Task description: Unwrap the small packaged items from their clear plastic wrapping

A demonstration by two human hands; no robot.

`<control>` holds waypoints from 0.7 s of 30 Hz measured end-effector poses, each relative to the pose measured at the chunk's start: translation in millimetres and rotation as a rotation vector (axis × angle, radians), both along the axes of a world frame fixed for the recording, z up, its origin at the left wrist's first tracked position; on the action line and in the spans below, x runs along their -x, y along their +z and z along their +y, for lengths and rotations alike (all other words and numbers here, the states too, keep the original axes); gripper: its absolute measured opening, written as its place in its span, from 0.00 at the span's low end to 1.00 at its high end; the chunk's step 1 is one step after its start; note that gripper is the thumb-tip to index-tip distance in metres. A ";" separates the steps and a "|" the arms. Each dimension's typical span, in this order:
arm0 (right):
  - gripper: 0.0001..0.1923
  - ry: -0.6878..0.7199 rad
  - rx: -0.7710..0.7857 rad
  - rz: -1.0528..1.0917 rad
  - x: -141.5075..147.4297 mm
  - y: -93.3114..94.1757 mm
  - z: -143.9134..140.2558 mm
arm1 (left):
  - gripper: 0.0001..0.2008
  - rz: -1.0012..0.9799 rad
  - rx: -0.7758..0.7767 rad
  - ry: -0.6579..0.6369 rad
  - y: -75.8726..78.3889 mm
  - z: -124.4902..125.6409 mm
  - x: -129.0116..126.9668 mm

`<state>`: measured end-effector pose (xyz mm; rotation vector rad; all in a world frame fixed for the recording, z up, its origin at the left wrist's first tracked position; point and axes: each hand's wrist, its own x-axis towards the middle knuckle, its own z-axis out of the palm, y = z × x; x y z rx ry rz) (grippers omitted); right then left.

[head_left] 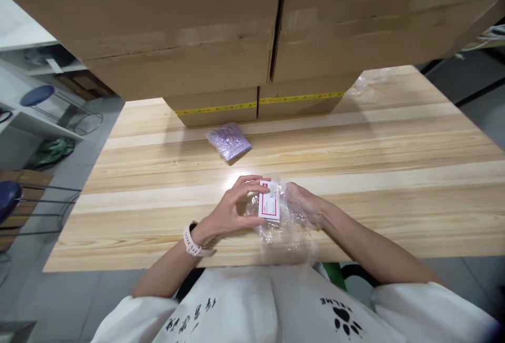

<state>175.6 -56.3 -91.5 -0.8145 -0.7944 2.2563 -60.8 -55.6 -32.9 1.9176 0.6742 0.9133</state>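
My left hand (236, 206) pinches a small white card with red print (269, 207) between thumb and fingers, near the front edge of the wooden table (394, 174). My right hand (305, 205) is inside or behind a crumpled clear plastic bag (284, 232) and holds it around the card. A pale watch sits on my left wrist. Farther back on the table lies a small purple packet (229, 141), untouched.
Large cardboard boxes (221, 43) with yellow tape stand stacked at the back of the table. Another clear plastic sheet (369, 82) lies at the back right. Blue stools (37, 96) and shelving stand on the floor to the left.
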 end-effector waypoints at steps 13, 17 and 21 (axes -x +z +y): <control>0.27 -0.037 0.101 0.081 17.8 30.8 -8.9 | 0.30 0.161 -0.304 0.147 -23.3 -1.6 -5.5; 0.23 -0.136 0.094 0.074 20.5 33.9 -10.1 | 0.37 0.075 -0.095 0.194 -14.3 -5.1 -5.8; 0.20 -0.219 0.080 0.071 16.0 32.7 -5.5 | 0.23 0.008 -0.029 0.313 -10.6 -4.0 -4.2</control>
